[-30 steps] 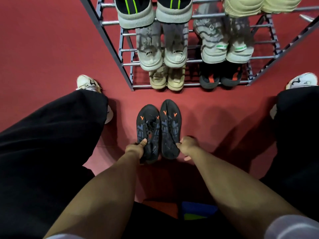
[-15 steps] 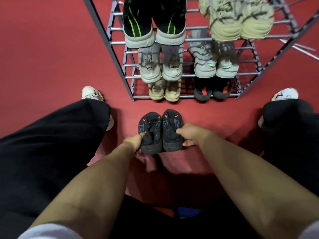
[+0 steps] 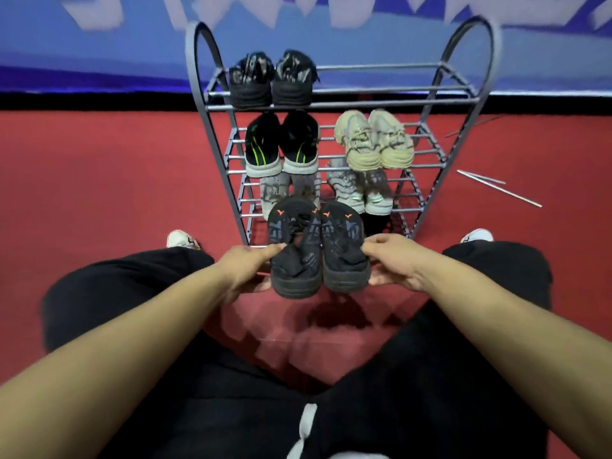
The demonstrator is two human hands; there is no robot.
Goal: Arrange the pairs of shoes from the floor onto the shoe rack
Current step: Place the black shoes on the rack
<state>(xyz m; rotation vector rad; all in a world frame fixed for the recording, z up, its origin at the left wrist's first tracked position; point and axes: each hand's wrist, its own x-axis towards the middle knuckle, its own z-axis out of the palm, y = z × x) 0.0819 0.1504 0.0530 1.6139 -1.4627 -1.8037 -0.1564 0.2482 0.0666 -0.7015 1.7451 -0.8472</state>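
I hold a pair of black shoes with orange marks side by side in the air, in front of the grey metal shoe rack (image 3: 427, 104). My left hand (image 3: 246, 265) grips the left black shoe (image 3: 293, 250) at its outer side. My right hand (image 3: 392, 260) grips the right black shoe (image 3: 342, 246) the same way. The pair hangs level with the rack's lower tiers and hides part of them. The top tier carries one black pair (image 3: 271, 79) on its left; its right half is bare.
The rack's second tier holds a black-and-green pair (image 3: 281, 144) and a beige pair (image 3: 374, 140); grey pairs (image 3: 361, 190) sit below. Two loose metal rods (image 3: 496, 187) lie on the red floor at right. My knees and white shoes flank the rack. A blue wall stands behind.
Both hands have lifted the black pair off the floor up in front of the rack. My view has tilted upward, bringing the rack's top tier and the blue wall into sight.
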